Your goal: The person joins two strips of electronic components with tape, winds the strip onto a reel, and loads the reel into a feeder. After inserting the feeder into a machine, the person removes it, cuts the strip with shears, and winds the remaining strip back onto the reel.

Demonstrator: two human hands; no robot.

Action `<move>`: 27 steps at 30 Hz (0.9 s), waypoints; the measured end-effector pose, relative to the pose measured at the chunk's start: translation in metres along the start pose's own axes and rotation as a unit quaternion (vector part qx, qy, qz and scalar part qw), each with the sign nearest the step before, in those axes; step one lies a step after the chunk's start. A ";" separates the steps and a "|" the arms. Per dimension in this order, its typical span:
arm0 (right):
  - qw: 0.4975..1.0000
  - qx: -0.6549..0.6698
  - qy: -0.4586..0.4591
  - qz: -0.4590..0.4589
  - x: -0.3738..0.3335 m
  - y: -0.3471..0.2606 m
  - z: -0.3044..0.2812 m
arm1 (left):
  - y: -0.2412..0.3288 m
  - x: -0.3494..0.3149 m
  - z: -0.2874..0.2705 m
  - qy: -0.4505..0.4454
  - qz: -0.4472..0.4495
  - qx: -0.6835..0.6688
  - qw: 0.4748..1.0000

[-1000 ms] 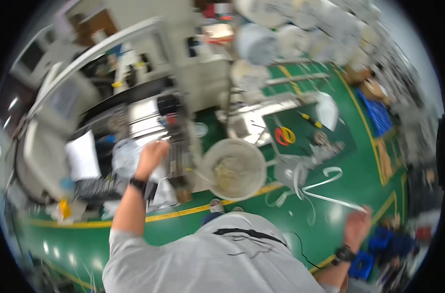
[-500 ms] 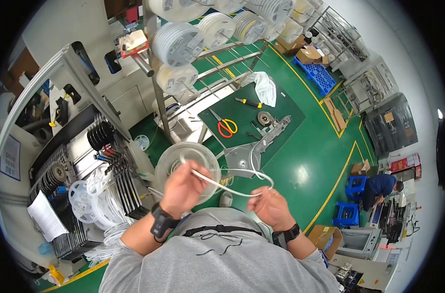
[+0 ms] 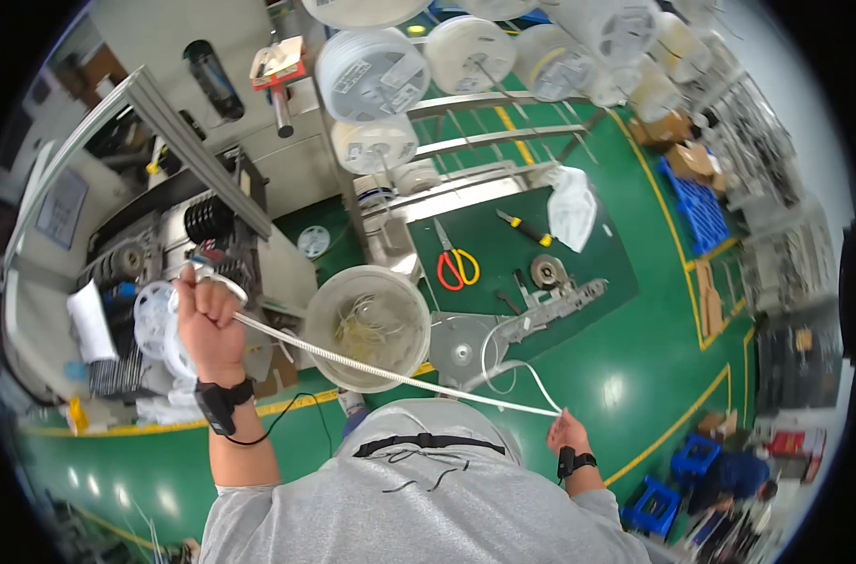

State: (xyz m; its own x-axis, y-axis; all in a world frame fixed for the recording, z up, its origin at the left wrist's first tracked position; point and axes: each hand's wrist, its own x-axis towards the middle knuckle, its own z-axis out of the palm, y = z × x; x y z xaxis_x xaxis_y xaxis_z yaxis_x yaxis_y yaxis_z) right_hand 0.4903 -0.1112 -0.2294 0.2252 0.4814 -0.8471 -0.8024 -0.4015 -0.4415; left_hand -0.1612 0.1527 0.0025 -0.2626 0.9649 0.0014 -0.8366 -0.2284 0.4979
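Grip clamped both sides — left hand [image 3: 210, 327] fisted round white strip [image 3: 353, 364], right hand [image 3: 569, 432] pinching it; strip taut between, running across bin [image 3: 407, 324]; reel labels [image 3: 355, 75] — print too small to read.

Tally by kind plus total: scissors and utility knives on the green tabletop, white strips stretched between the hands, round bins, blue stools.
Scissors: 1
Utility knife: 1
White strip: 1
Round bin: 1
Blue stools: 2
Total: 6
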 end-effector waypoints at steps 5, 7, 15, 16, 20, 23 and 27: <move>0.364 -0.882 -0.026 -0.299 0.073 -0.066 0.078 | -0.078 -0.083 0.030 0.009 -0.133 0.329 0.935; 0.485 -0.784 -0.115 -0.370 0.098 -0.083 0.167 | -0.104 -0.115 0.043 -0.028 -0.154 0.498 0.853; 0.368 -0.718 -0.301 -0.508 0.137 0.006 0.425 | -0.132 -0.190 0.084 -0.018 -0.189 0.438 0.879; 0.348 -0.756 -0.248 -0.496 0.140 0.017 0.428 | -0.131 -0.194 0.084 -0.016 -0.193 0.400 0.896; 0.400 -0.791 -0.106 -0.450 0.164 0.043 0.426 | -0.121 -0.200 0.068 -0.022 -0.177 0.324 0.929; 0.425 -0.783 -0.038 -0.452 0.189 0.039 0.420 | -0.112 -0.199 0.047 -0.017 -0.158 0.291 0.943; 0.608 -0.750 -0.117 -0.234 0.192 0.015 0.431 | -0.091 -0.187 0.011 0.000 -0.153 0.246 0.957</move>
State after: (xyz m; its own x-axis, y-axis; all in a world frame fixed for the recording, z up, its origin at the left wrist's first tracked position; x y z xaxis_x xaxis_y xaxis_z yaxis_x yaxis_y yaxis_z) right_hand 0.2833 0.3112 -0.2705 0.0091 0.8433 -0.5373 0.7645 -0.3522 -0.5398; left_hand -0.0304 -0.0053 -0.0336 -0.0412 0.9769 -0.2097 -0.5475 0.1535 0.8226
